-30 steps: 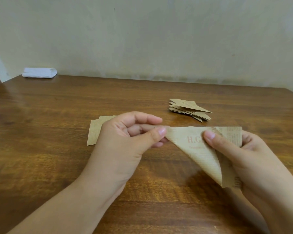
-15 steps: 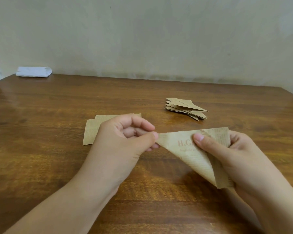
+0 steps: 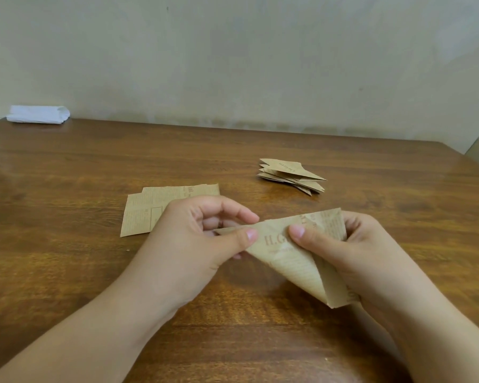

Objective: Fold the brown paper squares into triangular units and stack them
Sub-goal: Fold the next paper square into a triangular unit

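1. A wooden table (image 3: 67,272) filled the lower part of the view, running back to a pale wall (image 3: 233,64).
2. The left hand (image 3: 194,244) was held above the table near the middle of the view, its thumb and curled fingers pinching the left point of a folded paper triangle (image 3: 288,258).
3. The right hand (image 3: 357,252) gripped the right side of the same triangle, its thumb pressed on the printed face and its fingers curled behind the paper.
4. The paper triangle was brown with newsprint lettering, held off the table between the two hands, its long edge uppermost and its lower point aimed down toward the person.
5. Flat brown paper squares (image 3: 144,211) lay in a loose pile on the table just behind the left hand, partly hidden by it.
6. A stack of folded triangular units (image 3: 291,175) sat on the table beyond the hands, to the right of the squares and apart from them.
7. A white folded cloth or packet (image 3: 38,114) lay at the far left corner of the table by the wall.
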`<state>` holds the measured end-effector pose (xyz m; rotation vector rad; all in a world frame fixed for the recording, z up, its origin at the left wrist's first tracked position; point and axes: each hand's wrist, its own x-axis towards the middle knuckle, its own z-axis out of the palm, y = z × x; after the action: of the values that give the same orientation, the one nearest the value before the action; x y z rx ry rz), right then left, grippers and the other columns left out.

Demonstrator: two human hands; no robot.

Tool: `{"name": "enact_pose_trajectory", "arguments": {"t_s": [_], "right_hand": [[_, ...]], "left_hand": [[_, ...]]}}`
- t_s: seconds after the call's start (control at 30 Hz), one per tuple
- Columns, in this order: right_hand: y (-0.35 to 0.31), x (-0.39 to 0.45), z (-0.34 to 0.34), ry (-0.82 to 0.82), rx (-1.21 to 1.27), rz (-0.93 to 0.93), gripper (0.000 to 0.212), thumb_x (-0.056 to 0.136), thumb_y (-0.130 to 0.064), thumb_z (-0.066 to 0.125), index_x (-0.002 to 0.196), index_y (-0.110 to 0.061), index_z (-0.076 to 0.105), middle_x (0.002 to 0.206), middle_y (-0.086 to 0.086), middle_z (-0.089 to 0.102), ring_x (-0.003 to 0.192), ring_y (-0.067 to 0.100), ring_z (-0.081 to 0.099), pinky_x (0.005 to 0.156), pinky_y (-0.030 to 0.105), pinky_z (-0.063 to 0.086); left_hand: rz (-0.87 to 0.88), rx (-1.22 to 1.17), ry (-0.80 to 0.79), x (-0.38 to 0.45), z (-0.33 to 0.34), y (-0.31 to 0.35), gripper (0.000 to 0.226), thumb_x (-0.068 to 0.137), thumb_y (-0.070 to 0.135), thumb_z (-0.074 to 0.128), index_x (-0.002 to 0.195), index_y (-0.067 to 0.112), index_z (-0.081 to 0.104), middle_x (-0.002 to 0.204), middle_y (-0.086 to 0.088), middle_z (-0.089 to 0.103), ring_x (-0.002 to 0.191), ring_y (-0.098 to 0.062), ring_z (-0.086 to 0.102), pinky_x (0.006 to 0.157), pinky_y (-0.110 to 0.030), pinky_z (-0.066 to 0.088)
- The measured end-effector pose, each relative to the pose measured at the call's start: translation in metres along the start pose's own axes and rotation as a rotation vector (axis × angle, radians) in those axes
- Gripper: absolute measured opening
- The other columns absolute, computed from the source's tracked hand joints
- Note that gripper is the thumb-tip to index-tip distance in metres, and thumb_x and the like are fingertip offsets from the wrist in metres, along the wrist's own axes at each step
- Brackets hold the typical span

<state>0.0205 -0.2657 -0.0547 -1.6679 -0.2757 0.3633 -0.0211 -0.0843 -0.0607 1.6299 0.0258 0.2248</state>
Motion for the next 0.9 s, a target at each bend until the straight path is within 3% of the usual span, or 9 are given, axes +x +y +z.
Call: {"name": "enact_pose_trajectory", "arguments": {"t_s": [0.2, 0.37, 0.47, 0.53, 0.6, 0.7, 0.8, 0.9], "right_hand": [[0.0, 0.003, -0.004, 0.023, -0.075, 0.024, 0.016, 0.068, -0.035, 0.072, 0.077, -0.023, 0.077, 0.077, 0.002, 0.075, 0.067, 0.015, 0.072, 0.054, 0.025, 0.05], [0.005, 0.017, -0.001, 0.123, -0.616, 0.067, 0.013, 0.078, -0.039, 0.074, 0.07, -0.03, 0.07, 0.069, -0.01, 0.07, 0.059, 0.005, 0.065, 0.052, 0.025, 0.052], [0.004, 0.022, 0.006, 0.076, -0.852, 0.011, 0.023, 0.08, -0.04, 0.071, 0.061, -0.033, 0.06, 0.078, -0.015, 0.062, 0.067, 0.008, 0.063, 0.058, 0.028, 0.054], [0.002, 0.023, 0.011, 0.041, -0.941, -0.028, 0.029, 0.083, -0.04, 0.068, 0.059, -0.033, 0.053, 0.076, -0.016, 0.053, 0.075, 0.006, 0.054, 0.067, 0.024, 0.045], [0.002, 0.024, 0.014, 0.027, -0.994, -0.047, 0.033, 0.084, -0.04, 0.066, 0.059, -0.031, 0.046, 0.071, -0.015, 0.047, 0.08, 0.008, 0.044, 0.076, 0.024, 0.032], [0.002, 0.024, 0.016, 0.044, -1.016, -0.061, 0.041, 0.084, -0.039, 0.066, 0.056, -0.026, 0.04, 0.065, -0.012, 0.042, 0.074, 0.009, 0.036, 0.076, 0.024, 0.024], [0.005, 0.026, 0.016, 0.06, -1.028, -0.078, 0.039, 0.084, -0.04, 0.065, 0.057, -0.027, 0.04, 0.064, -0.012, 0.044, 0.076, 0.009, 0.038, 0.076, 0.027, 0.026], [0.012, 0.03, 0.013, 0.097, -1.057, -0.122, 0.027, 0.08, -0.047, 0.067, 0.068, -0.029, 0.049, 0.072, -0.014, 0.048, 0.086, 0.01, 0.046, 0.08, 0.029, 0.032]], "left_hand": [[-0.002, 0.06, 0.032, 0.001, 0.002, -0.003, 0.023, 0.072, -0.004, 0.074, 0.073, 0.02, 0.075, 0.068, -0.006, 0.072, 0.06, -0.013, 0.066, 0.057, -0.022, 0.056], [-0.13, 0.378, -0.092, -0.002, 0.005, -0.006, 0.017, 0.078, 0.006, 0.073, 0.076, 0.023, 0.069, 0.063, 0.004, 0.068, 0.059, -0.015, 0.065, 0.067, -0.034, 0.056], [-0.084, 0.588, -0.147, -0.004, 0.008, -0.011, 0.018, 0.081, 0.013, 0.067, 0.076, 0.03, 0.067, 0.059, 0.017, 0.058, 0.052, 0.001, 0.051, 0.057, -0.024, 0.048], [-0.049, 0.706, -0.166, -0.005, 0.009, -0.012, 0.019, 0.084, 0.019, 0.062, 0.083, 0.037, 0.068, 0.065, 0.02, 0.058, 0.058, 0.002, 0.051, 0.056, -0.016, 0.044], [-0.005, 0.844, -0.191, -0.005, 0.01, -0.011, 0.022, 0.088, 0.026, 0.057, 0.096, 0.044, 0.067, 0.075, 0.019, 0.055, 0.071, 0.002, 0.05, 0.063, -0.013, 0.039], [0.045, 0.965, -0.257, -0.003, 0.01, -0.01, 0.026, 0.092, 0.03, 0.051, 0.108, 0.048, 0.063, 0.086, 0.02, 0.05, 0.088, 0.001, 0.045, 0.082, -0.018, 0.034], [0.012, 0.977, -0.277, 0.0, 0.005, -0.011, 0.022, 0.092, 0.039, 0.053, 0.108, 0.052, 0.061, 0.09, 0.017, 0.043, 0.089, 0.003, 0.038, 0.086, -0.023, 0.029], [-0.017, 0.969, -0.288, 0.003, 0.0, -0.015, 0.016, 0.088, 0.047, 0.057, 0.102, 0.054, 0.062, 0.096, 0.019, 0.037, 0.1, 0.002, 0.034, 0.099, -0.026, 0.024]]}}
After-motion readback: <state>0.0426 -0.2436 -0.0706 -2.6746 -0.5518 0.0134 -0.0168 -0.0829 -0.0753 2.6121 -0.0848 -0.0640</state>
